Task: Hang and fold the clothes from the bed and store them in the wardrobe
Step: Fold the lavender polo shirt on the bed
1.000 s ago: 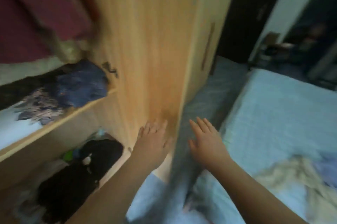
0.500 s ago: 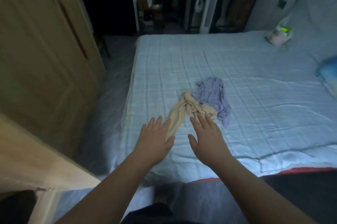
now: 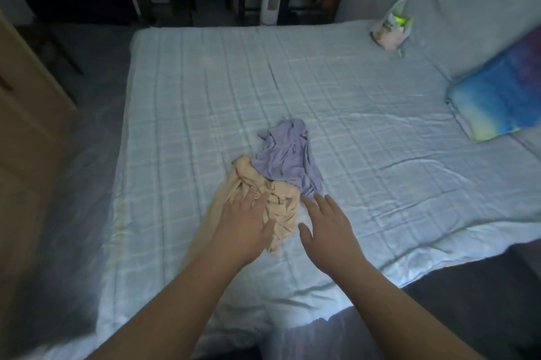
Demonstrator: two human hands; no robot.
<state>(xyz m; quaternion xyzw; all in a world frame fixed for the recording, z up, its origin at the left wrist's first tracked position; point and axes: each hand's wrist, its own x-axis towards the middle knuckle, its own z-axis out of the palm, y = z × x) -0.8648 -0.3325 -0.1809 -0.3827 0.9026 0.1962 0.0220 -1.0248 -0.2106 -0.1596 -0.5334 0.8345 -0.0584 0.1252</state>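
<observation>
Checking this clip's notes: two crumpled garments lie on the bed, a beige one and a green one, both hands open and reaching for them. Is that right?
Not quite. The second garment is lilac, not green; the head view shows it lying against the beige garment on the bed. The rest holds: the left hand and right hand are open, reaching for them.

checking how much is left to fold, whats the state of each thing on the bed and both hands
beige garment: crumpled, unfolded, on the bed
purple garment: crumpled, overlapping the beige one
left hand: open, over the beige garment
right hand: open, holds nothing
pillow: lying flat
plastic bag: upright
</observation>
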